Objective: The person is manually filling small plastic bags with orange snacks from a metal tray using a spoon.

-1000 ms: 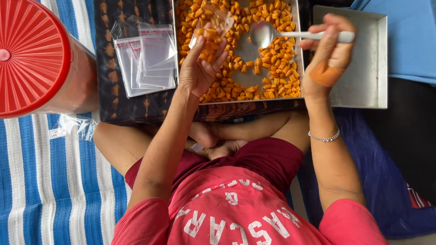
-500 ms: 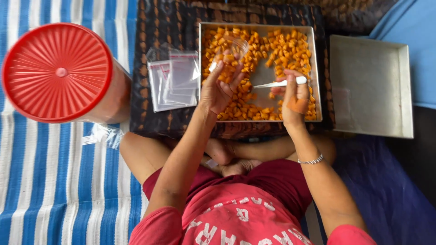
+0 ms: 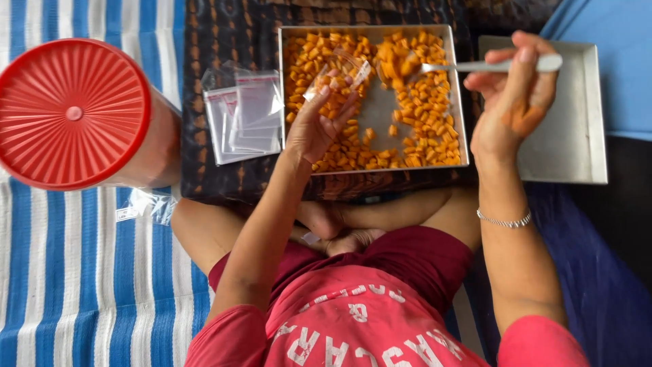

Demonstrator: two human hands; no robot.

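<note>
My left hand [image 3: 314, 126] holds a small clear plastic bag [image 3: 337, 70] open over a metal tray [image 3: 373, 99] of orange snack pieces [image 3: 421, 102]. My right hand [image 3: 513, 102] grips the handle of a metal spoon [image 3: 475, 66], whose heaped bowl hangs over the tray just right of the bag. Orange dust marks my right palm, and a silver bracelet [image 3: 504, 221] circles that wrist. The tray rests on a dark patterned cloth [image 3: 224, 34] in front of my crossed legs.
A stack of empty clear zip bags [image 3: 243, 117] lies left of the tray. A large tub with a red ribbed lid [image 3: 71, 112] stands at the far left on a blue-and-white striped mat [image 3: 75, 285]. An empty metal tray [image 3: 574, 129] sits at the right.
The spoon has come up out of the snacks with a load and moved toward the bag's mouth. My right hand rose and shifted right. The camera view has drawn closer.
</note>
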